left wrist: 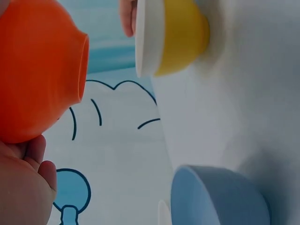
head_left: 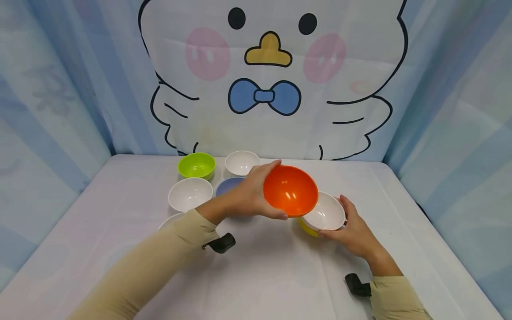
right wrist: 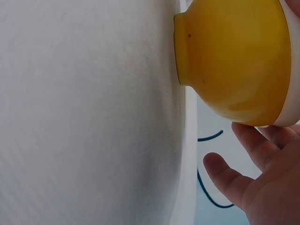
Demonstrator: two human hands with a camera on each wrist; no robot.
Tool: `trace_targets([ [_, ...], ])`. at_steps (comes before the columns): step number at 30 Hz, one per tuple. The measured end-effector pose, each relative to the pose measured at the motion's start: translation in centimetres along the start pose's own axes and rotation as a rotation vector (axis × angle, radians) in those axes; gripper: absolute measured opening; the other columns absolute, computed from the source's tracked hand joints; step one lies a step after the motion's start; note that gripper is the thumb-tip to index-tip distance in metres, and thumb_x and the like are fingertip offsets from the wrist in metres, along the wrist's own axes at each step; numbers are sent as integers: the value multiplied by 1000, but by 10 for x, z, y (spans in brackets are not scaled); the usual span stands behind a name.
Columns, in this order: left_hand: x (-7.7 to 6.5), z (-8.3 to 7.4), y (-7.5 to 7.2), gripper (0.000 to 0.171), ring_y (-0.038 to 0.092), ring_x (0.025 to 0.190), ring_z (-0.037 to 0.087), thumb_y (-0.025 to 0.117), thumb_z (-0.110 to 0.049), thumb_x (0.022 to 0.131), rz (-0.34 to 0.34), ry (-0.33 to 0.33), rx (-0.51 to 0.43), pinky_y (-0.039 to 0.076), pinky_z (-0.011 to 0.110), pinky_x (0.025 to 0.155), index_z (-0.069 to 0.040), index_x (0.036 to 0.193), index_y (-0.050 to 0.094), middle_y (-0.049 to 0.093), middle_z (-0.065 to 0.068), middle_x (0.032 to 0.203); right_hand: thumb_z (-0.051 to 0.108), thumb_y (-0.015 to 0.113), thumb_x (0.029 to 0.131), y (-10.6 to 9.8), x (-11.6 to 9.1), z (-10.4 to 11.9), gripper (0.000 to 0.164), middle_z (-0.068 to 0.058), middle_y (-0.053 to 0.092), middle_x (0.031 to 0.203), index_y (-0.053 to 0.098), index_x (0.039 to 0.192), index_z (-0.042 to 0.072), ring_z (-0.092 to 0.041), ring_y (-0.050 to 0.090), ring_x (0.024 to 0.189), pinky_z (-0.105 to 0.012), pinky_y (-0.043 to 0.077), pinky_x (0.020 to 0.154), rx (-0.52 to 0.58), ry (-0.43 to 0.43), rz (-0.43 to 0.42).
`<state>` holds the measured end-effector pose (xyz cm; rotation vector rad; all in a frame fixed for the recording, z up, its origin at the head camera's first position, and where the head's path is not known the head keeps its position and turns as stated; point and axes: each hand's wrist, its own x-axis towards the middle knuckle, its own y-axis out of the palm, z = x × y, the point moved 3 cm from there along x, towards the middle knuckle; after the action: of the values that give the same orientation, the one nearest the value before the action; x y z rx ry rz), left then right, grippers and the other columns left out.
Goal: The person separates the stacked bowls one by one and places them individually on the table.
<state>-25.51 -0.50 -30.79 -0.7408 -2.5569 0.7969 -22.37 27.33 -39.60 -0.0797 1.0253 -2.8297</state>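
Observation:
My left hand (head_left: 250, 191) grips an orange bowl (head_left: 290, 191) by its sides and holds it raised and tilted, its inside facing the head camera. Just right of it, a white bowl (head_left: 325, 213) sits inside a yellow bowl (head_left: 308, 227). My right hand (head_left: 358, 231) holds this nested pair at the rim, thumb in front and fingers behind. The yellow base (right wrist: 180, 51) is at the tabletop; whether it touches is hard to tell. In the head view the orange bowl overlaps the pair's left edge; the left wrist view shows a gap between them.
Left of centre stand a lime green bowl (head_left: 197, 165), a white bowl (head_left: 242, 162) at the back, another white bowl (head_left: 190, 194), and a blue bowl (head_left: 228, 185) partly behind my left hand. My left sleeve mostly covers one more white bowl (head_left: 170, 220). Curtains (head_left: 452, 115) border the table.

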Motion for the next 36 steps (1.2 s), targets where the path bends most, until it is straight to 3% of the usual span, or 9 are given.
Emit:
trace_targets([
  [6,-16,5,-14,115,37,131,25,90,-34,69,-12,-5,23,54,37,88,-6,158,22,44,6,146,33,89,76,0,0,0,124,-27,23,159,2,157,-4,-45,33,137,-62,33,108,-8,-15,-4],
  [14,-50,22,-31,117,39,130,26,92,-32,67,-34,-58,8,55,41,88,-8,158,22,40,6,146,30,90,75,1,-2,0,124,-29,23,158,4,156,-6,-48,31,139,-65,29,109,-18,-33,-9],
  [21,-74,35,-40,114,40,129,30,90,-34,68,-35,-78,33,54,45,89,-3,156,24,42,10,145,31,90,75,0,-2,0,123,-29,23,158,4,156,-6,-47,29,140,-66,28,109,-24,-27,-9],
  [29,-91,51,-35,112,42,127,32,89,-36,70,33,-121,51,54,45,88,1,154,26,42,13,144,30,89,76,1,-2,-2,122,-29,24,158,5,156,-6,-47,29,140,-66,28,109,-25,-29,-9],
  [36,-100,59,-25,109,42,128,35,90,-35,69,88,-82,88,51,50,92,5,151,30,44,16,143,30,89,76,1,-1,0,122,-30,24,157,5,156,-6,-48,29,140,-66,27,109,-23,-25,-7],
])
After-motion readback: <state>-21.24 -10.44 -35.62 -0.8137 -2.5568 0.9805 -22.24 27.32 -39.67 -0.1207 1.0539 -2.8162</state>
